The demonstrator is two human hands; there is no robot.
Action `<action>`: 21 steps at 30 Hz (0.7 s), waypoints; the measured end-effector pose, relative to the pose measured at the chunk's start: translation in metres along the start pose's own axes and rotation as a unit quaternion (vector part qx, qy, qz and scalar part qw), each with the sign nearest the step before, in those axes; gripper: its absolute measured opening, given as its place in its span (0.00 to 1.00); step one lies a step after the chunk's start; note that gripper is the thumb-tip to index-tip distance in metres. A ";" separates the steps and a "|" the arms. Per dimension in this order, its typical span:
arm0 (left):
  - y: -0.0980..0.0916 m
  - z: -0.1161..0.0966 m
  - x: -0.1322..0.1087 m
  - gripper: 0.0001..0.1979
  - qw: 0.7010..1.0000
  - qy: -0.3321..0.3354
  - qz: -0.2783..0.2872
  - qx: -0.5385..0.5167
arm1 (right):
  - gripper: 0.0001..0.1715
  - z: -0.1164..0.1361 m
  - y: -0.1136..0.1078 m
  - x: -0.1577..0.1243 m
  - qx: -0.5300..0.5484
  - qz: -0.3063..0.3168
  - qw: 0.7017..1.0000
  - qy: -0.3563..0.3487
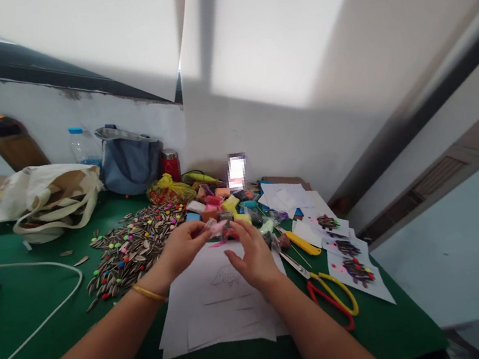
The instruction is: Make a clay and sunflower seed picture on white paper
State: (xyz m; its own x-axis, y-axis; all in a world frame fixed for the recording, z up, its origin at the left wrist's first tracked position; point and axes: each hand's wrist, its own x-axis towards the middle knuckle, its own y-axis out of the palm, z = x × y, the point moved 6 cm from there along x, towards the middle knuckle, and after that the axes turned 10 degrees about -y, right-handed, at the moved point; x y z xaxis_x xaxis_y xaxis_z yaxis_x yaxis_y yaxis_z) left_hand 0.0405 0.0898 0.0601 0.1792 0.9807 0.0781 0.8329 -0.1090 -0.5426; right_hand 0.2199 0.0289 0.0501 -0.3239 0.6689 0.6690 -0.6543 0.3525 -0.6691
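My left hand pinches a small pink clay packet in clear wrapping, held above the paper. The fingers of my right hand curl at the packet's right end, while its thumb stands apart; their exact grip is partly hidden. Below lies a stack of white paper, its top sheet showing a pencil drawing of an animal with a pointed snout. Just beyond my hands is a pile of colourful wrapped clay blocks.
Sunflower seeds mixed with coloured pompoms lie left. Scissors, a yellow utility knife and seed-decorated pictures lie right. Behind are bags, a red flask and a blurred bright screen. A white cable crosses the green table.
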 end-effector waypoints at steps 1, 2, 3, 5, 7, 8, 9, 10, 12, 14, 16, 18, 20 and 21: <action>0.006 0.000 -0.006 0.16 0.997 -0.015 0.029 -0.072 | 0.42 0.002 0.001 0.000 -0.006 0.007 1.000 -0.005; 0.013 0.001 -0.012 0.16 0.989 -0.029 0.056 -0.134 | 0.47 0.005 0.002 0.001 -0.010 0.016 1.000 -0.011; 0.020 0.003 -0.017 0.16 0.979 -0.048 0.081 -0.180 | 0.49 0.006 0.004 0.001 -0.011 0.024 1.000 -0.014; 0.032 0.008 -0.026 0.15 0.959 -0.075 0.124 -0.245 | 0.47 0.008 0.006 0.001 -0.004 0.033 0.999 -0.013; 0.039 0.016 -0.031 0.15 0.938 -0.109 0.144 -0.296 | 0.39 0.009 0.006 0.000 0.012 0.028 1.000 -0.007; 0.041 0.020 -0.032 0.15 0.928 -0.125 0.148 -0.318 | 0.35 0.009 0.006 0.000 0.023 0.024 0.999 -0.004; 0.042 0.025 -0.033 0.15 0.918 -0.140 0.152 -0.338 | 0.32 0.009 0.006 0.000 0.038 0.023 0.999 -0.002; 0.043 0.029 -0.033 0.16 0.908 -0.154 0.156 -0.358 | 0.29 0.009 0.007 0.000 0.054 0.023 0.998 0.000; 0.043 0.036 -0.034 0.19 0.885 -0.181 0.164 -0.396 | 0.23 0.009 0.009 -0.001 0.083 0.022 0.996 0.006; 0.043 0.041 -0.035 0.21 0.865 -0.206 0.168 -0.425 | 0.18 0.007 0.009 -0.003 0.107 0.013 0.994 0.017; 0.043 0.043 -0.036 0.20 0.856 -0.224 0.173 -0.433 | 0.13 0.004 0.010 -0.006 0.119 0.004 0.992 0.026; 0.044 0.042 -0.037 0.19 0.857 -0.231 0.184 -0.423 | 0.12 0.002 0.010 -0.008 0.115 0.006 0.993 0.027; 0.046 0.041 -0.038 0.18 0.863 -0.229 0.196 -0.406 | 0.11 0.000 0.009 -0.010 0.095 0.012 0.995 0.019; 0.047 0.041 -0.039 0.18 0.868 -0.224 0.198 -0.397 | 0.10 0.000 0.009 -0.010 0.084 0.017 0.996 0.013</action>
State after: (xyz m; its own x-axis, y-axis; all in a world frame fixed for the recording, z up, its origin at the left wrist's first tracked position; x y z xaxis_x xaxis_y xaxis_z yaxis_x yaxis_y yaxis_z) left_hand 0.0512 0.0535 -0.0031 0.4600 0.7859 -0.4132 0.8826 -0.3541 0.3092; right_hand 0.2177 0.0256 0.0374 -0.3309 0.6960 0.6372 -0.7496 0.2163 -0.6255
